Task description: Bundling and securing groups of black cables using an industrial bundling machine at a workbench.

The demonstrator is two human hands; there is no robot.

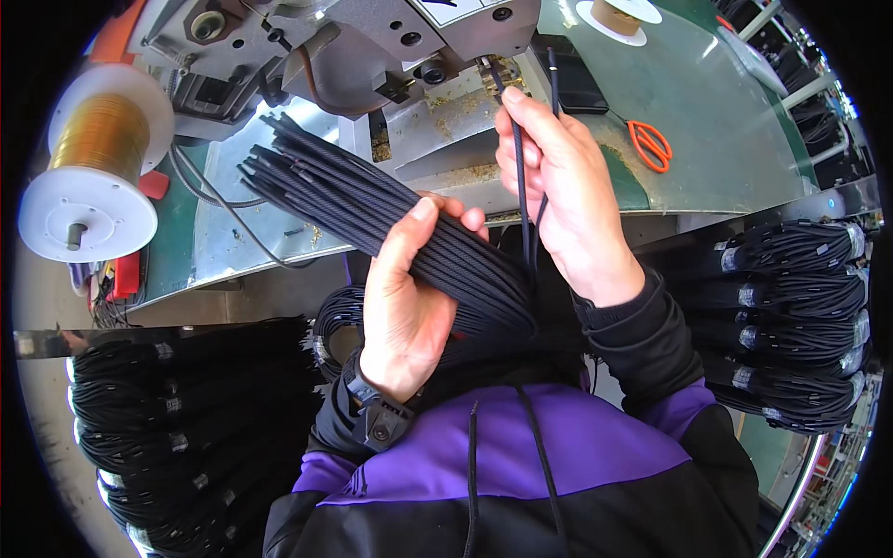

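My left hand [414, 288] is wrapped round a thick bundle of black braided cords [363, 209], whose cut ends fan out toward the upper left. Pinched between the thumb and fingers of my right hand [563, 172] is a single black cord [520, 177]. Its upper end reaches the metal working point of a machine [419, 46], where brassy bits lie scattered. A second strand [554, 93] with a pale mark stands up behind my right fingers. Both strands run down toward the folded end of the bundle.
A spool of gold-coloured wire [102, 135] stands at the left, and another spool [619, 19] at the far right. Orange-handled scissors [649, 146] lie on the green table [716, 130]. Tied black cord bundles hang at left [121, 400] and right [800, 325].
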